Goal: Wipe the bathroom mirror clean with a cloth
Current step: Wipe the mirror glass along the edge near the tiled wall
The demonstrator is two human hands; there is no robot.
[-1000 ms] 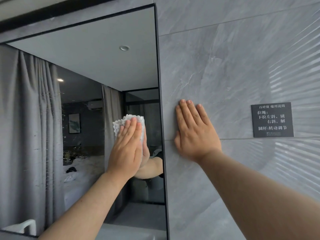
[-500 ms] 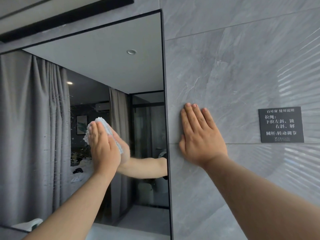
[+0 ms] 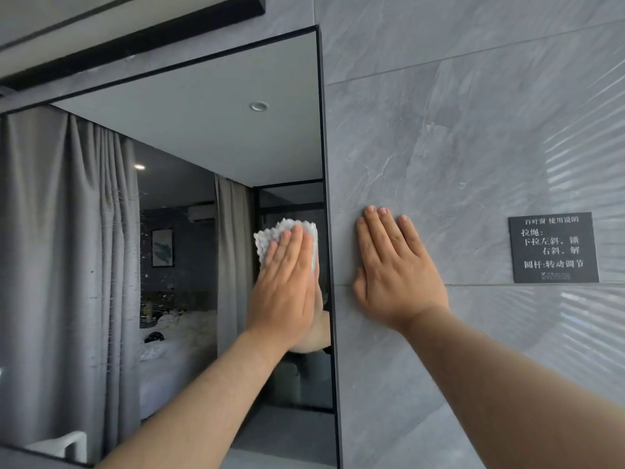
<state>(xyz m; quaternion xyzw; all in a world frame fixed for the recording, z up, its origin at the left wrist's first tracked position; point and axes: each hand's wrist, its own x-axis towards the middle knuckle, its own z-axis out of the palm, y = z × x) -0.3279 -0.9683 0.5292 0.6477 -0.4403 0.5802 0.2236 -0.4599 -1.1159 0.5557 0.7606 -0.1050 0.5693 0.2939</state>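
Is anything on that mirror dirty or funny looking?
Yes. The mirror has pale streaks and specks on its left part, over the reflected curtain. The left hand presses the cloth far from them, by the right edge. Nothing looks broken.

The cloth [image 3: 285, 236] was white with a nubbly, bumpy texture, and the mirror [image 3: 189, 204] had a thin black frame. The wall tiles [image 3: 439, 137] were grey with pale marble-like veining and faint light stripes at the right, and the small sign [image 3: 553, 248] was dark grey with white lettering.
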